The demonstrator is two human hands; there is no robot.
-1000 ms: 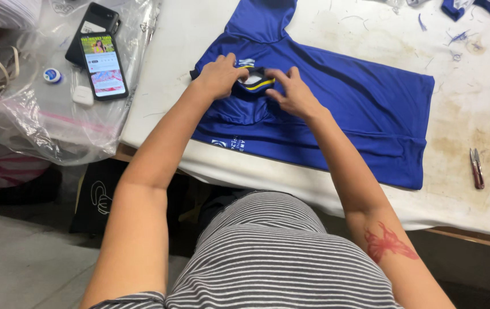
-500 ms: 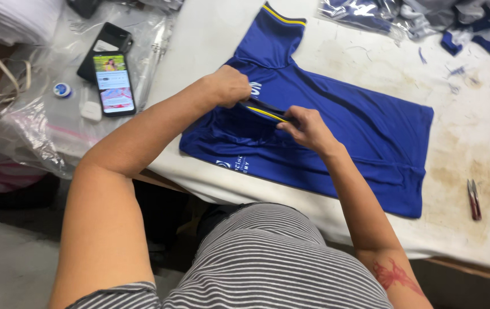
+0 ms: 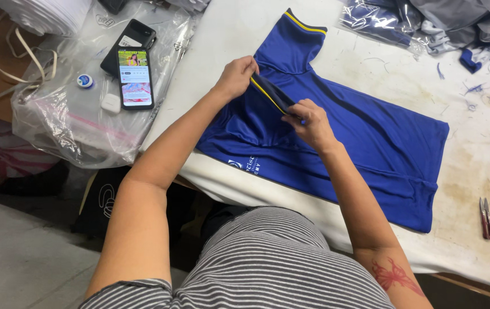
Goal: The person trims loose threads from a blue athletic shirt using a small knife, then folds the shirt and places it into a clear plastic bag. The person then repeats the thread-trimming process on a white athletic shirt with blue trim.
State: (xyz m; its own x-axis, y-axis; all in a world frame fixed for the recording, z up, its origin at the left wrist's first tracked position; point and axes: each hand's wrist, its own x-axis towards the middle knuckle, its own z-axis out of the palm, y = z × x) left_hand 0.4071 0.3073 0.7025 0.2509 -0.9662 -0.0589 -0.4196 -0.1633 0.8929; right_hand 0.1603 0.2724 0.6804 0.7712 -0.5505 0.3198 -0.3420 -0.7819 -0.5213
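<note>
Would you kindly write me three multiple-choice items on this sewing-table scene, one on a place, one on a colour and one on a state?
1. Where do the small snips lie?
A. on the phone
B. on the table, to the right of the blue shirt
C. in the left hand

2. What colour is the stripe on the trim held between the hands?
A. yellow
B. red
C. green

3. How is the phone?
A. screen dark
B. face down
C. screen lit, lying on a clear plastic bag

Answers: 1 B, the snips rest on the stained tabletop past the shirt's hem. 2 A, a yellow line runs along the dark band that the left hand and right hand pinch. 3 C, the screen shows a bright picture.
</note>
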